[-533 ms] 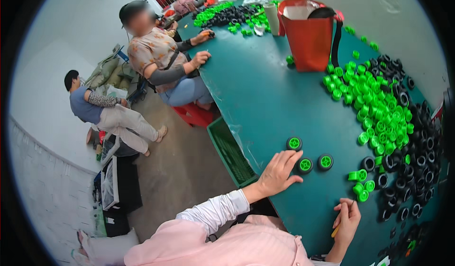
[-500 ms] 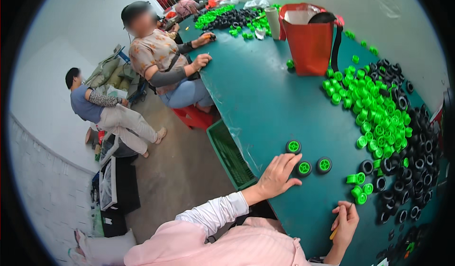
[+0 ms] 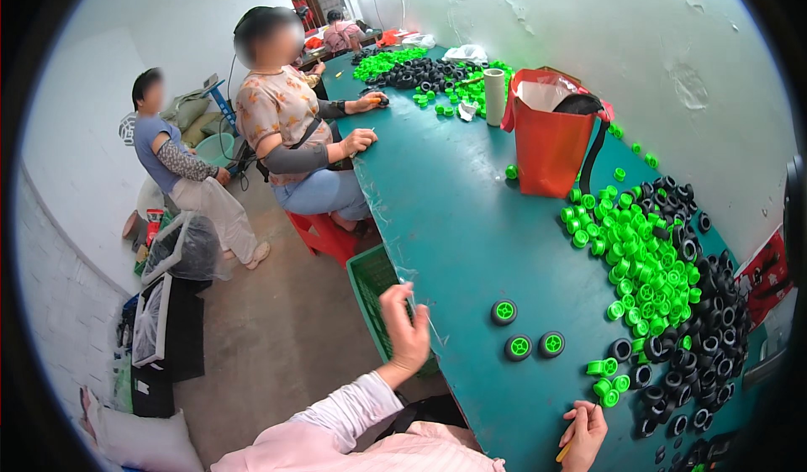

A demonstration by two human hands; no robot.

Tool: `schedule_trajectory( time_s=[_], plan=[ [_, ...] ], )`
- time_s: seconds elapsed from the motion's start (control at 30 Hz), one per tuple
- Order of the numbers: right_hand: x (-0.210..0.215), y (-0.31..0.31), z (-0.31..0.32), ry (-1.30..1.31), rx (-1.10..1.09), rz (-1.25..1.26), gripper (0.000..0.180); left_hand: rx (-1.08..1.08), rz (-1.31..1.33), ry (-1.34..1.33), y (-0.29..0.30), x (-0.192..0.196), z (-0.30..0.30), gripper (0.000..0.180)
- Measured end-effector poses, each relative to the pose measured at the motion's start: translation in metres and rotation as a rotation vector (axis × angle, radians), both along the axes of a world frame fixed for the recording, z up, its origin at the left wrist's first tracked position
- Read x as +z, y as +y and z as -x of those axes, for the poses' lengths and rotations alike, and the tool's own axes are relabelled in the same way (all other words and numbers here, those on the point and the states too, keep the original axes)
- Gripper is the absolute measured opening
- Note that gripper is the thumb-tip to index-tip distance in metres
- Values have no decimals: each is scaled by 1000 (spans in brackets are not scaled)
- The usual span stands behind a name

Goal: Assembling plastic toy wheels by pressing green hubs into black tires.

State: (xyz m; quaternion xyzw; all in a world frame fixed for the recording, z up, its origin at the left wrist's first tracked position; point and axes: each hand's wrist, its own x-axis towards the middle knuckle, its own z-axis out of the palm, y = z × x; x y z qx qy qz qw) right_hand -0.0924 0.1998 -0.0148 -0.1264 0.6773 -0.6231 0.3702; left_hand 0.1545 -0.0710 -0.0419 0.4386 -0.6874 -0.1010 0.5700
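Note:
My left hand point(image 3: 403, 336) is raised at the table's near left edge, above a green crate. Its fingers are loosely bent, the thumb stands apart, and nothing shows in it. My right hand point(image 3: 583, 435) is closed round a thin tool with a yellow handle point(image 3: 563, 452) and a slim dark tip, partly hidden by the fingers. Just beyond that hand lie several loose green wheel hubs point(image 3: 602, 368). Between my hands, farther out, three small wheels, black tyres with green hubs, lie on the table: one wheel point(image 3: 504, 311) behind, another wheel point(image 3: 519, 347) and a third wheel point(image 3: 551, 343) nearer.
A heap of green hubs point(image 3: 647, 283) and a pile of black tyres point(image 3: 719, 321) cover the table's right side. A red bag point(image 3: 551, 152) and a pale tube point(image 3: 494, 97) stand farther back. A green crate point(image 3: 370, 291) sits below the left edge. A co-worker point(image 3: 290, 127) sits there; another person point(image 3: 189, 161) is farther left.
My left hand has left the wheels and moved left to the table edge. My right hand keeps the yellow-handled tool near the loose hubs. The view has shifted.

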Motion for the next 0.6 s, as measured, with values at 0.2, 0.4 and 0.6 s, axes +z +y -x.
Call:
schedule_trajectory(
  time_s=[0.2,0.4,0.6],
  plan=[
    [-9,1,-3,51,-3,-25,19,672,-992,-259,-78,-174,-129,57],
    [-7,-1,-6,115,-45,-74,20,356,-1617,122,-67,-299,-197,71],
    [9,-12,-13,143,-94,-163,22,300,-1558,-32,-62,-329,-182,58]
  ],
)
